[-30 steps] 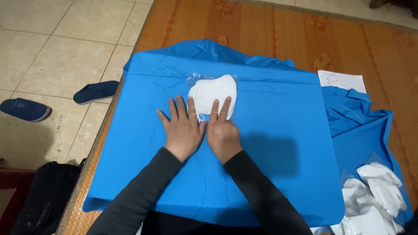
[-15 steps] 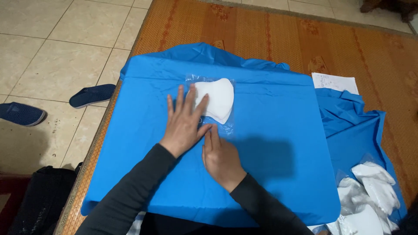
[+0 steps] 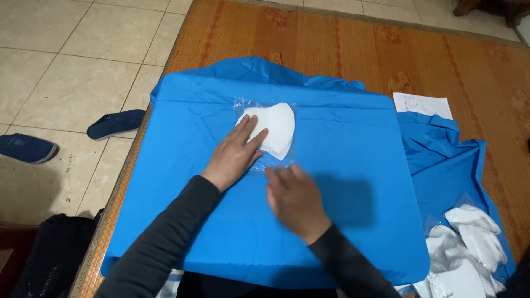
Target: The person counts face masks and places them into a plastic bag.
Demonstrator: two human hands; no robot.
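Left hand (image 3: pixel 234 157) lies flat, fingers spread and extended, palm down, fingertips resting on the lower left edge of a white moulded face mask sealed in a clear plastic sleeve (image 3: pixel 271 129). It presses rather than grips; nothing is closed in it.

Right hand (image 3: pixel 295 198) is blurred, sitting at about 5 o'clock from the mask, just beside the sleeve's lower edge. It appears open and flat on the cloth with nothing held, though the blur leaves that uncertain.

The sleeved mask sits at 12 o'clock from the hands, on the upper middle of a smooth bright blue folded fabric sheet (image 3: pixel 353 165) spread over a woven orange-brown mat (image 3: pixel 342 49).

Handling judgement: the mask looks very light, soft but shape-holding, easily crushed. The sleeve is probably slick and crinkly, so it may slide on the fabric. Best taken by the sleeve's free margin, not the dome.

At 3 o'clock, rumpled blue cloth and a white paper sheet (image 3: pixel 422 104). At 4 o'clock, a heap of more white masks (image 3: pixel 466 248). At 9 o'clock, two dark blue slippers (image 3: pixel 116 123) on the tiled floor (image 3: pixel 66 66).
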